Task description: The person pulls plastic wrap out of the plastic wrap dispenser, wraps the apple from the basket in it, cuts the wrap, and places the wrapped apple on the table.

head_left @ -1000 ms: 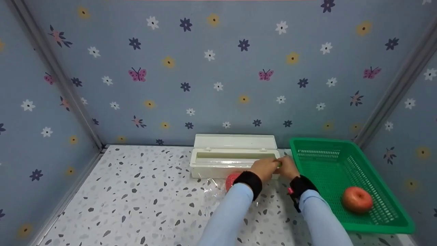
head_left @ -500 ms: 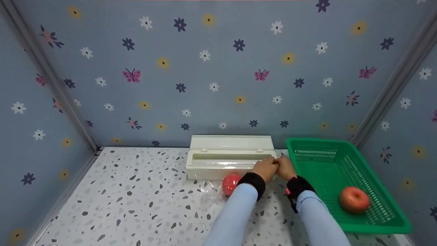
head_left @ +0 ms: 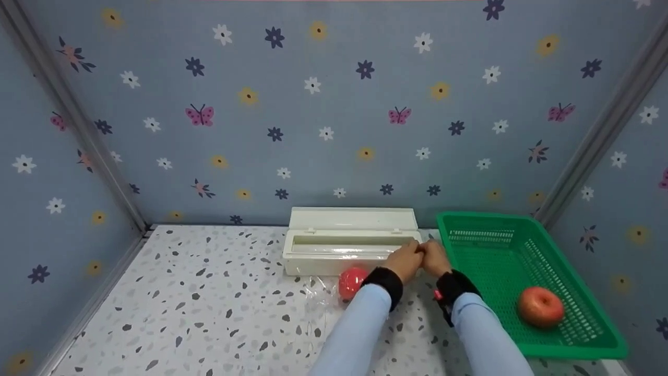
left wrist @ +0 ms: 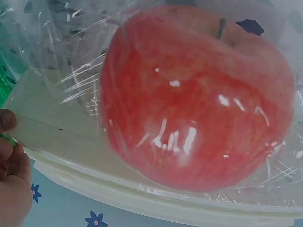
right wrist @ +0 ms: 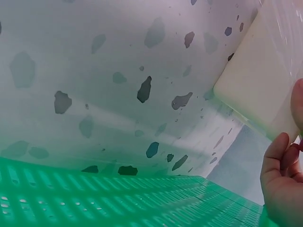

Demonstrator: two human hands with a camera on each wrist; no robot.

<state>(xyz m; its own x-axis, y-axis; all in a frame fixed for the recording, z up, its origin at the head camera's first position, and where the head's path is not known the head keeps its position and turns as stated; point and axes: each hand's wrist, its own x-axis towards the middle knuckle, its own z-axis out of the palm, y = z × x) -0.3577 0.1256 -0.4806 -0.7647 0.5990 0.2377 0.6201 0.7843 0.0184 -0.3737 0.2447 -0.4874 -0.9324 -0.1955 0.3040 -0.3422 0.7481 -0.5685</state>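
Note:
A white cling film box (head_left: 313, 265) stands by the back wall, its lid raised and a roll inside. Clear film (head_left: 319, 295) runs from it over a red apple (head_left: 349, 282) on the table; the left wrist view shows this apple (left wrist: 199, 109) large under wrinkled film. At the box's right end my left hand (head_left: 404, 261) pinches a small green slide cutter, a sliver of which shows between finger and thumb in the left wrist view. Right beside it my right hand (head_left: 436, 259) holds the box's end corner with curled fingers (right wrist: 274, 163).
To the right stands a green plastic basket (head_left: 579, 271), its near left side close to my right forearm, with a second apple (head_left: 541, 307) in it. The speckled table (head_left: 209, 308) stretches left. Flower-patterned walls (head_left: 334, 130) enclose the back and sides.
Both hands stay together at the box's right end, with only small finger movement. The green bit between them is now hidden in the head view. The head view has shifted slightly.

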